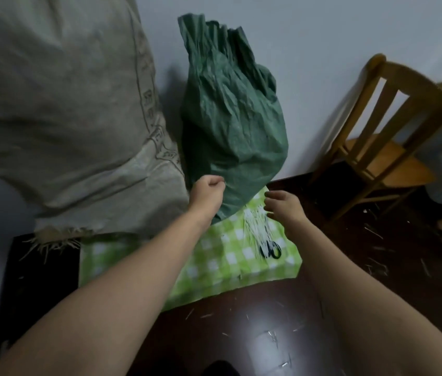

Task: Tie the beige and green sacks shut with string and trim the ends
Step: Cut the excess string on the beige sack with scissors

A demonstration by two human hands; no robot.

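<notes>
A large beige sack (59, 115) leans against the wall at the left, its frayed bottom edge on the floor. To its right a crumpled green sack (230, 115) stands upright with its gathered top loose. My left hand (207, 191) is closed in a fist against the green sack's lower left side; whether it pinches the fabric is unclear. My right hand (282, 207) hovers with fingers apart just above a bundle of white strings (255, 223). Black-handled scissors (271, 249) lie at the bundle's near end.
A green-and-white checked cloth (214, 264) lies on the dark glossy floor (241, 335) under the strings and scissors. A wooden chair (388, 131) stands at the right by the white wall. Short string scraps are scattered over the floor.
</notes>
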